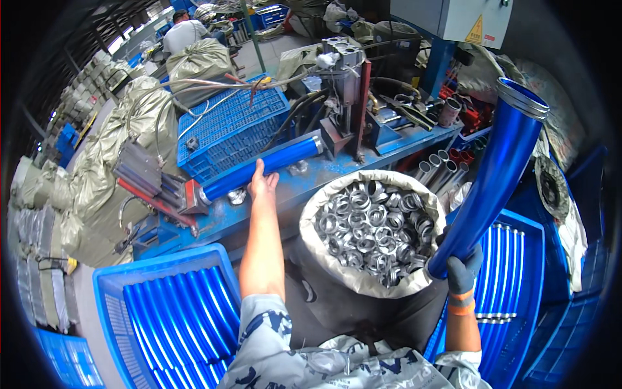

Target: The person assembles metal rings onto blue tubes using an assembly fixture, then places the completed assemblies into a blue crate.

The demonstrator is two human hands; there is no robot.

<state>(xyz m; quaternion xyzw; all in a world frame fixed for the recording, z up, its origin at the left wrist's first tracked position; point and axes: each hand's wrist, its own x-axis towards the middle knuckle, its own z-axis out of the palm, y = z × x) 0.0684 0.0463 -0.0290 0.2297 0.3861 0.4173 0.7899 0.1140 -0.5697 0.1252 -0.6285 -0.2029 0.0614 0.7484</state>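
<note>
Sack [311,217] of shiny metal rings [372,227] stands close by in the middle, maybe so they are easy to grab. Beyond it, a blue tube [265,166] lies over the blue workbench [223,222] with its ends at 2 metal holders [194,194], which seem to stop it rolling. The bare left hand [262,186] is loose, its thumb [259,167] up against that tube, perhaps to steady it. The right hand [460,272] (in a gray glove [472,262] with an orange cuff [462,299]) is wrapped around the low end of another blue tube [495,162], tipped up high, maybe so it misses the sack. The 2 hands are well apart. More tubes [178,318] fill a left crate [111,311] and a right crate [534,259], likely kept near for reaching
</note>
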